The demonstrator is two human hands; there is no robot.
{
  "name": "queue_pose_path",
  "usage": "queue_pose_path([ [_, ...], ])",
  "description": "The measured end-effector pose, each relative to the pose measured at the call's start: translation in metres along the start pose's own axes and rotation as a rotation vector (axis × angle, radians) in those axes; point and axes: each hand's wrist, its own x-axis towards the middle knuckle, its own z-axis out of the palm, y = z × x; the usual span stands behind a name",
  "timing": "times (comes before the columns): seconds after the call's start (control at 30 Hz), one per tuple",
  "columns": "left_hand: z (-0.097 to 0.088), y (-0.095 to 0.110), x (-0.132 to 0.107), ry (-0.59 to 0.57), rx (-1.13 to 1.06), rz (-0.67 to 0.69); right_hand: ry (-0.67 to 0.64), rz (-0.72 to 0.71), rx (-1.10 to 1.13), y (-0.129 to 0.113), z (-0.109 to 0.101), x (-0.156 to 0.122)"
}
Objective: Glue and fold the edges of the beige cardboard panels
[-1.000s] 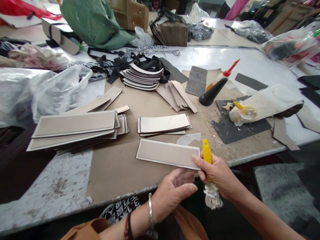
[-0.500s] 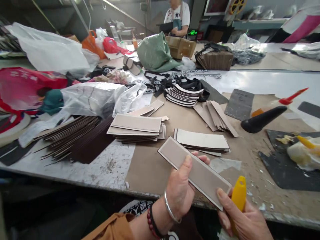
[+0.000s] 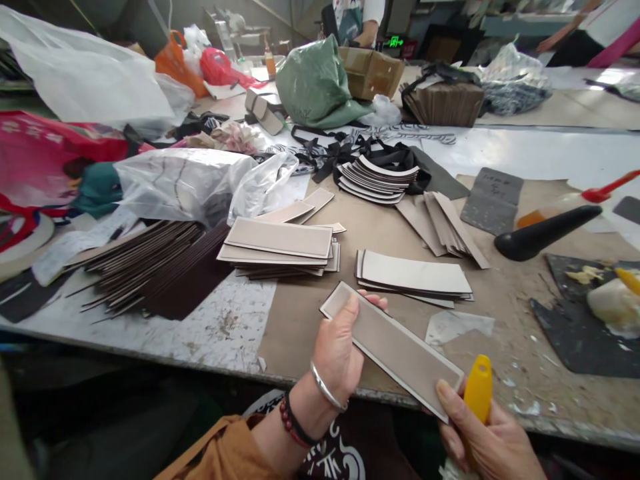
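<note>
My left hand (image 3: 339, 353) is closed on the far end of a long beige panel (image 3: 400, 343) with a pale border and dark edge, thumb on top. The panel is held tilted above the table's front edge. My right hand (image 3: 487, 433) pinches the panel's near corner under its thumb. That same hand also grips a brush with a yellow handle (image 3: 479, 390); its whitish end points down and is mostly hidden. Just beyond the panel lies a stack of pale panels (image 3: 417, 273). Another stack of beige panels (image 3: 277, 240) sits to the left.
Dark brown strips (image 3: 150, 267) are fanned at left, near clear plastic bags (image 3: 185, 180). Curved pieces (image 3: 377, 180) and loose beige strips (image 3: 443, 227) lie farther back. On the right are a black tapered object (image 3: 547, 233) and a glue-smeared white pot (image 3: 615, 303). A person (image 3: 370, 23) is behind.
My left hand has slid along the panel toward its far end, away from my right hand. The right hand keeps its hold. The view has shifted slightly left and down.
</note>
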Motion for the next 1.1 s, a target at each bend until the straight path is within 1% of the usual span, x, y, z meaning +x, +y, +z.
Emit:
queue_pose_path([
  [0.1,-0.003,0.0,0.005,0.008,-0.008,-0.004,-0.006,-0.01,-0.012,0.0,0.001,0.002],
  [0.2,-0.008,0.005,0.01,-0.017,-0.01,-0.034,-0.045,-0.024,-0.041,-0.005,0.0,0.009],
  [0.3,-0.015,0.018,0.012,-0.023,0.075,-0.053,-0.117,-0.037,-0.114,-0.014,-0.003,0.02],
  [0.4,-0.025,0.037,0.011,0.052,0.218,-0.011,-0.22,-0.039,-0.236,-0.024,-0.009,0.033],
  [0.47,-0.035,0.049,0.009,0.093,0.302,0.052,-0.268,-0.028,-0.329,-0.03,-0.014,0.042],
  [0.53,-0.048,0.057,0.004,0.097,0.396,0.164,-0.248,-0.031,-0.443,-0.036,-0.021,0.049],
  [0.6,-0.063,0.061,-0.002,0.095,0.568,0.322,-0.133,-0.119,-0.596,-0.041,-0.029,0.053],
  [0.67,-0.076,0.062,-0.007,0.085,0.881,0.493,0.007,-0.292,-0.767,-0.045,-0.038,0.054],
  [0.7,-0.081,0.061,-0.01,0.051,1.073,0.591,0.057,-0.384,-0.845,-0.046,-0.041,0.054],
  [0.73,-0.085,0.06,-0.011,-0.022,1.261,0.7,0.084,-0.465,-0.915,-0.047,-0.044,0.054],
  [0.77,-0.086,0.058,-0.012,-0.134,1.423,0.82,0.09,-0.529,-0.974,-0.046,-0.045,0.054],
  [0.8,-0.086,0.056,-0.011,-0.272,1.543,0.936,0.083,-0.584,-1.021,-0.045,-0.045,0.054],
  [0.83,-0.085,0.052,-0.01,-0.417,1.618,1.036,0.069,-0.633,-1.058,-0.042,-0.043,0.054],
  [0.87,-0.082,0.048,-0.008,-0.548,1.663,1.105,0.054,-0.676,-1.09,-0.039,-0.041,0.056],
  [0.9,-0.079,0.042,-0.006,-0.65,1.701,1.137,0.039,-0.716,-1.118,-0.036,-0.038,0.057],
  [0.93,-0.077,0.036,-0.003,-0.718,1.749,1.141,0.022,-0.748,-1.148,-0.033,-0.034,0.059],
  [0.97,-0.075,0.03,-0.001,-0.762,1.81,1.127,0.005,-0.765,-1.186,-0.03,-0.031,0.061],
  [1.03,-0.073,0.019,0.003,-0.802,1.952,1.075,-0.009,-0.75,-1.287,-0.027,-0.024,0.064],
  [1.1,-0.074,0.012,0.004,-0.817,2.07,1.018,-0.008,-0.701,-1.385,-0.026,-0.021,0.065],
])
